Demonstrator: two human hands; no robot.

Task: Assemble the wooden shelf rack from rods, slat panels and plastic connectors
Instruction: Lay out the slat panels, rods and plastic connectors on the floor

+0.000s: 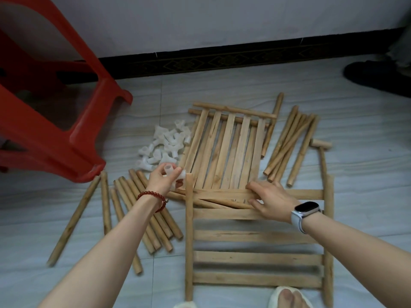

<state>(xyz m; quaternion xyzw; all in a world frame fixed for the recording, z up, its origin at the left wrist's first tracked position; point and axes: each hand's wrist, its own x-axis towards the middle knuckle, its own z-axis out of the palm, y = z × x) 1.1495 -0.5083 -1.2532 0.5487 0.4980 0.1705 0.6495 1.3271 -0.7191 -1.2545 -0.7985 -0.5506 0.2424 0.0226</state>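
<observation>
Assembly stands at its first joint, by my judgement: no connector is yet seated on any rod end that I can see.

My left hand (163,177), left of frame centre, pinches a translucent white plastic connector with open tubular sockets (172,174) between thumb and curled fingers. I hold it just beside the top end of the left side rod of the near pale wooden slat panel (255,256), which suggests that rod end is the intended socket fit.

My right hand (270,200), right of centre, lies on the panel's upper slats, fingers lightly bent and pressing down. I judge this steadies the panel against the push of fitting.

The near panel lies flat on the grey tiled floor (355,230), filling the lower centre, its slats running crosswise between two side rods. The upper slats look skewed, one crossing another.

A second slat panel of the same pale wood (224,150) lies at centre, overlapping a third beneath it. Remaining white connectors (164,144) are heaped left of it, within my left hand's reach. Loose round wooden rods lie in bundles at lower left (142,216) and upper right (289,141). A red plastic stool (55,121) stands at upper left.
</observation>
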